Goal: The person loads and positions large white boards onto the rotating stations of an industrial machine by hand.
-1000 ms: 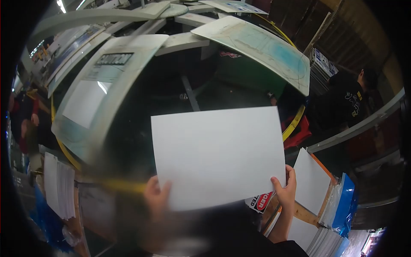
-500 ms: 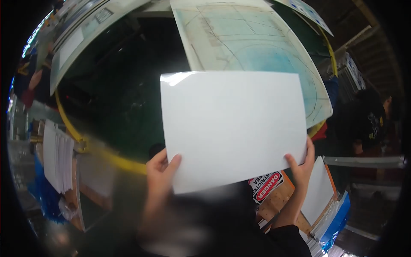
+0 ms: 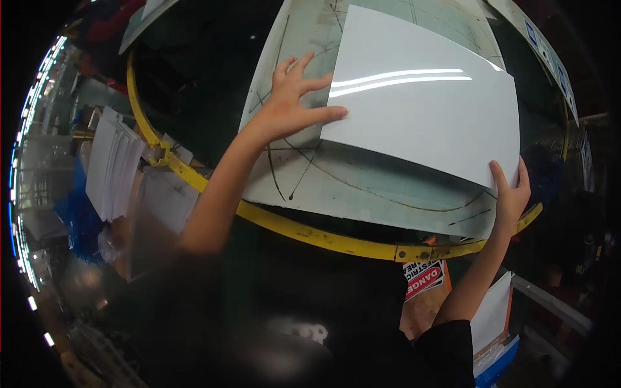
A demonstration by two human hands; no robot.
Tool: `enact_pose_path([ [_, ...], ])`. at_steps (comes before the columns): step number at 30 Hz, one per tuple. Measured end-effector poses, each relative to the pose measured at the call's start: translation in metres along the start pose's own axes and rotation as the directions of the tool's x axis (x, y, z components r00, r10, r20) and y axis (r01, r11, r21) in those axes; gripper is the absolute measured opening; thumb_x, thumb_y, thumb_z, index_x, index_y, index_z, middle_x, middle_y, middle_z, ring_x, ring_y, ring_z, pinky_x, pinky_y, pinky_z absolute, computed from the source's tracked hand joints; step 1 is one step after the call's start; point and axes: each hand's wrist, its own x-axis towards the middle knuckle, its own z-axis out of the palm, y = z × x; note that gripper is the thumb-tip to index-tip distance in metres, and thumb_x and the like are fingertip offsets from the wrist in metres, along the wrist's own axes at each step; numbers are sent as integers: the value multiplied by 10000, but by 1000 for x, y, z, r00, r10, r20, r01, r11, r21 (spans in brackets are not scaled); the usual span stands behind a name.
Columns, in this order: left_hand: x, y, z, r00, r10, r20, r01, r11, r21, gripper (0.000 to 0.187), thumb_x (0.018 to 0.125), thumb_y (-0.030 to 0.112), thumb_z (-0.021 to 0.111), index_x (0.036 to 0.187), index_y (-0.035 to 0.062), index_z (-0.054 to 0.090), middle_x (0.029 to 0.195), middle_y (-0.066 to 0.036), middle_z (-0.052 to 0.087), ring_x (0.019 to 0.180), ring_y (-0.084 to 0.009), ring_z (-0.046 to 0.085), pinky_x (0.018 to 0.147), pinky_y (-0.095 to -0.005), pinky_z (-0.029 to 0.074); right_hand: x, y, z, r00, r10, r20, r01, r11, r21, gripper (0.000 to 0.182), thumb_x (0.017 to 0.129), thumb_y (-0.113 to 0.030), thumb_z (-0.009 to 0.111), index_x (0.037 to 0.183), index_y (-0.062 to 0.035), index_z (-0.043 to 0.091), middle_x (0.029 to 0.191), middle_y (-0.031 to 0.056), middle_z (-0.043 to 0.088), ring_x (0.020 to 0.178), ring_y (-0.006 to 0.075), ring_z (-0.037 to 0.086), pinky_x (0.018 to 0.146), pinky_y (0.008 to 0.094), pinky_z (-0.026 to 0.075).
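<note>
A glossy white sheet (image 3: 424, 103) is tilted over a pale, stained board (image 3: 381, 187) marked with dark lines. My right hand (image 3: 511, 191) pinches the sheet at its lower right corner, thumb on top. At the sheet's left edge, my left hand (image 3: 301, 100) has its fingers spread, the thumb tip at the edge near the lower left corner. Two bright reflections cross the sheet's surface. Its lower edge hangs a little above the board and casts a shadow there.
A yellow curved rail (image 3: 323, 240) runs round the board's near side. White sheets (image 3: 113, 165) stand stacked at the left. Red and white danger signs (image 3: 424, 279) lie below the rail. Another printed board (image 3: 546, 55) is at the upper right.
The white sheet has moved up and right, over the board. My left hand has spread its fingers at the sheet's edge. The board now appears nearer the centre, with the rail below it.
</note>
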Motion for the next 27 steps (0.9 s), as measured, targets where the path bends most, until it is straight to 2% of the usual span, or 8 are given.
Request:
enact_pose_path([
  [2, 6, -13, 1, 1000, 9, -8, -8, 994, 112, 677, 643, 556, 708, 1163, 132, 615, 1449, -295, 74, 1325, -466, -110, 1028, -610, 107, 8, 9, 13, 999, -46, -24, 44, 996, -72, 718, 647, -284, 796, 1189, 83, 500, 1146, 188, 549, 1063, 258, 529, 923, 330, 395],
  [5, 13, -33, 10, 997, 48, -54, -30, 955, 296, 653, 650, 564, 696, 1176, 187, 610, 1449, -304, 49, 1317, -487, -114, 1037, -603, 32, 10, -2, 29, 995, -86, -42, 79, 986, -146, 744, 635, -311, 801, 1185, 89, 500, 1158, 196, 532, 1079, 275, 518, 930, 343, 391],
  [8, 16, -46, 14, 996, 37, -79, -12, 957, 290, 648, 656, 588, 675, 1185, 222, 602, 1445, -314, 39, 1312, -494, -135, 1033, -597, -39, 12, -4, 40, 990, -126, -57, 114, 978, -176, 759, 625, -323, 806, 1181, 93, 501, 1161, 201, 522, 1082, 283, 514, 934, 350, 388],
  [15, 15, -53, 12, 996, 37, -81, 0, 911, 413, 684, 650, 614, 657, 1189, 197, 601, 1475, -241, 35, 1317, -479, -155, 1020, -617, -59, 15, -2, 50, 984, -170, -50, 150, 949, -276, 763, 619, -328, 809, 1178, 92, 504, 1159, 211, 521, 1093, 310, 505, 948, 368, 377],
  [16, 16, -51, 10, 995, 41, -86, 0, 902, 433, 692, 649, 622, 654, 1184, 185, 605, 1483, -216, 35, 1322, -474, -142, 1021, -620, -50, 15, 0, 52, 973, -220, -76, 185, 928, -322, 712, 639, -313, 805, 1143, 105, 527, 1113, 205, 574, 1037, 258, 548, 916, 335, 400],
  [20, 15, -48, 8, 996, 42, -81, 1, 884, 467, 694, 649, 638, 644, 1161, 171, 621, 1500, -153, 41, 1330, -460, -127, 1011, -639, -54, 17, 7, 53, 971, -236, -39, 215, 934, -287, 664, 652, -293, 799, 1115, 107, 541, 1051, 180, 604, 971, 231, 568, 881, 316, 416],
  [26, 14, -51, 6, 996, 13, -91, 29, 895, 446, 677, 642, 633, 651, 1157, 193, 624, 1500, -135, 64, 1331, -456, -122, 1012, -641, -55, 13, 4, 55, 972, -233, -27, 218, 939, -266, 636, 660, -280, 792, 1107, 102, 549, 1033, 174, 610, 952, 229, 573, 868, 308, 421],
  [27, 15, -51, 7, 995, 8, -102, 38, 898, 438, 676, 636, 630, 656, 1153, 198, 627, 1501, -133, 62, 1332, -456, -117, 1008, -647, -55, 13, 5, 54, 978, -207, -9, 198, 945, -260, 686, 649, -293, 798, 1133, 109, 525, 1081, 195, 580, 1007, 260, 546, 901, 329, 403],
])
